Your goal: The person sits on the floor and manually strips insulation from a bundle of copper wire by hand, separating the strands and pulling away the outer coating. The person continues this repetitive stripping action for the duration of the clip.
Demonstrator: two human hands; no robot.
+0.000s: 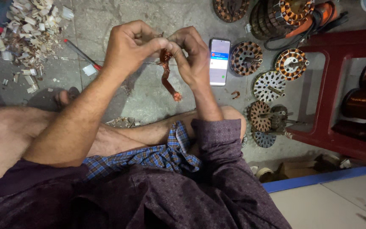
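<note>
Two hands meet in the middle, above a grey stone floor (149, 101) where a person sits with legs crossed. The left hand (128, 48) and the right hand (191, 55) both pinch the top of a bundle of copper wire (166, 74). The fingers of each hand are curled tight on it, and the thumbs press close together. The wire bundle is shiny and red-brown. It hangs down from the fingers, bends a little, and ends in a small knot above the floor, not touching it. Just beside the right hand, a phone (220, 61) lies flat on the floor with its screen lit. Near the phone sit several round motor parts with copper windings (246, 58), some orange and some pale, spread out in a group. A red plastic stool (331, 85) stands next to them, and big spools of copper wire (361, 104) show through it. Far off by the left arm there is a heap of small white scraps (30, 25), and a thin red-tipped tool (81, 54) lies close to the heap. A blue-edged white board (331, 199) sits in the corner.
</note>
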